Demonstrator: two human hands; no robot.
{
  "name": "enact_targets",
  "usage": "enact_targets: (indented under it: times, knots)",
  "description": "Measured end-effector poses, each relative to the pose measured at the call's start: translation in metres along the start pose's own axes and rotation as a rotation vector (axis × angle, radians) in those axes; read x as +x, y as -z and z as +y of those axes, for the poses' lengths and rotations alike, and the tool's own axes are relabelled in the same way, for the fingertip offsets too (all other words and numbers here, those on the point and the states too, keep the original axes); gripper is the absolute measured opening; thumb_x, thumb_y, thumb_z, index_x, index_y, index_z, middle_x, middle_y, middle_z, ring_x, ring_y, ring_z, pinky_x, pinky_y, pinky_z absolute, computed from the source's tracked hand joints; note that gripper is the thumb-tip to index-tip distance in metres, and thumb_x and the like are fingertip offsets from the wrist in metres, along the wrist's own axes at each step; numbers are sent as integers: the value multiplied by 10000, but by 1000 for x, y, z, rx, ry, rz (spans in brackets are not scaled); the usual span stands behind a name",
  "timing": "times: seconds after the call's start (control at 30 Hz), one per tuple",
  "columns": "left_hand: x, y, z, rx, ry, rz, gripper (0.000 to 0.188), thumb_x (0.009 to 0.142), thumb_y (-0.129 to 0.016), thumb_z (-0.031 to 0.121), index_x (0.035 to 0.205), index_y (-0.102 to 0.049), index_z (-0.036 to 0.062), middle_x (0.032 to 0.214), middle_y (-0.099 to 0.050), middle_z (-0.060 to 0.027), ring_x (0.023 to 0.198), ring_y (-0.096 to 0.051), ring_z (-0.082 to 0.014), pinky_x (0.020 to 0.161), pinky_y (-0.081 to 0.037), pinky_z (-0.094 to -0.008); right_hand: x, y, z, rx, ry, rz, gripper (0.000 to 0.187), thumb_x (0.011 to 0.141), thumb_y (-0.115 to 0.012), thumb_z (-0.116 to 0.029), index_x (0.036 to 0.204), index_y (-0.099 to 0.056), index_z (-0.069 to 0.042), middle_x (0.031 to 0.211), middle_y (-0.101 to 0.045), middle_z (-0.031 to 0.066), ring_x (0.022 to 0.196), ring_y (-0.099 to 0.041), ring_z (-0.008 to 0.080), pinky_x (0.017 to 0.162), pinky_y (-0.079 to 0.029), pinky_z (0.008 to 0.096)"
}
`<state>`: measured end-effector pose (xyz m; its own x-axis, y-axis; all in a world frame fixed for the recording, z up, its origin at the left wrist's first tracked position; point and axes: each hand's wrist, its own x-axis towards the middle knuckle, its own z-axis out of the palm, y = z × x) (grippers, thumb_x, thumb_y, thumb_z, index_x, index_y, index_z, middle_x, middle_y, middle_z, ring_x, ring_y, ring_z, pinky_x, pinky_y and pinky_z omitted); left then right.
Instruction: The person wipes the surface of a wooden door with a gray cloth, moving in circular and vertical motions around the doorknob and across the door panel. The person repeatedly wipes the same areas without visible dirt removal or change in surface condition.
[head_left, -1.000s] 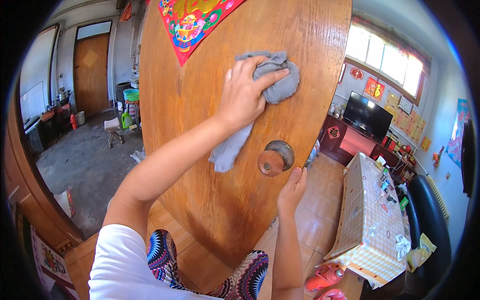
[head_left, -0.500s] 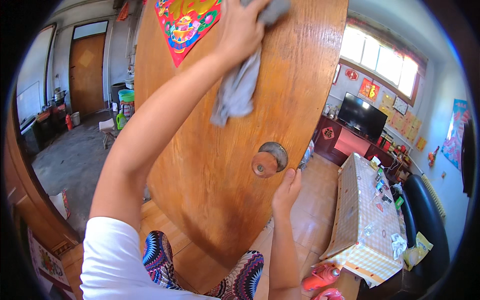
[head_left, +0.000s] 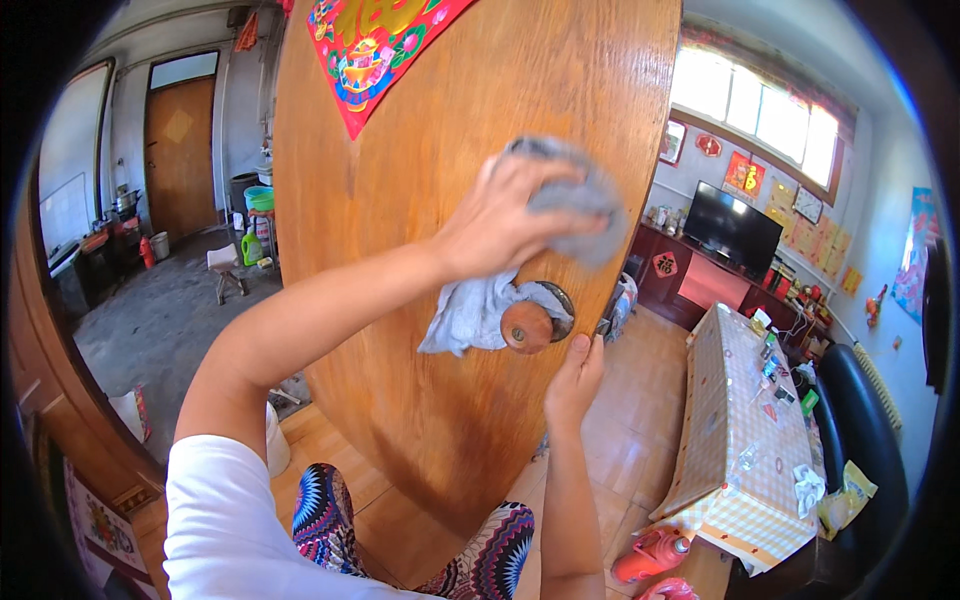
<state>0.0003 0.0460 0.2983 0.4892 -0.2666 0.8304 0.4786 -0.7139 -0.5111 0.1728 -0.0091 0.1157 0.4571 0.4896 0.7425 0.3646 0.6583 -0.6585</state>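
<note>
In front of me stands a varnished wooden door (head_left: 400, 370). My left hand (head_left: 500, 220) is closed on a grey cloth (head_left: 575, 215) and presses it to the door near its right edge; hand and bunched cloth are slightly blurred. A loose end of the cloth hangs below and reaches behind the round wooden doorknob (head_left: 526, 328). Just below the knob, my right hand (head_left: 573, 385) grips the door's edge, thumb upward; its other fingers are mostly hidden. A red diamond-shaped paper decoration (head_left: 370, 60) is on the door's upper left.
To the right, a table with a checked cloth (head_left: 720, 450) stands beside a black sofa (head_left: 860, 420). A red bottle (head_left: 650, 555) is on the floor near it. Left, beyond the doorway, are a stool (head_left: 224, 262) and a green jug (head_left: 251, 247).
My left hand has brought the cloth down the door, from near the top to just above the knob. The cloth's loose end now lies against the knob. My right hand keeps its place.
</note>
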Motion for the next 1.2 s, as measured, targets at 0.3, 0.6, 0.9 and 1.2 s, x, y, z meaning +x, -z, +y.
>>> enact_targets:
  times: [0.3,0.6,0.9,1.2]
  knots:
    - [147,3,-43,107,270,382,344,949,-660,174,1291,-697,176,1530,-499,-121,1423,-405,-392,1139,-347,-539,-2,-4,-3,89,-6,-55,497,1098,-525,-470,1066,-562,24,834,-609,123,775,-546,217,718,-463,373]
    - [-19,5,7,3,-238,-85,537,779,-729,79,1258,-752,322,1487,-557,-43,1258,-542,-295,1034,-398,-484,2,-1,-6,75,-13,-40,470,1098,-541,-450,1094,-568,19,870,-638,125,815,-580,208,737,-481,368]
    - [113,-9,-27,215,175,355,382,880,-740,158,1207,-742,357,1401,-587,-46,1352,-470,-342,1064,-375,-513,-1,-2,-5,94,36,-44,438,1105,-542,-422,1097,-569,15,867,-620,104,814,-561,183,741,-482,353]
    - [-20,-9,1,-12,-215,-76,436,828,-709,174,1218,-746,365,1460,-559,-17,1315,-493,-292,1116,-360,-560,1,-4,-3,18,-1,-23,328,1106,-535,-284,1107,-567,42,939,-685,207,836,-619,360,783,-498,416]
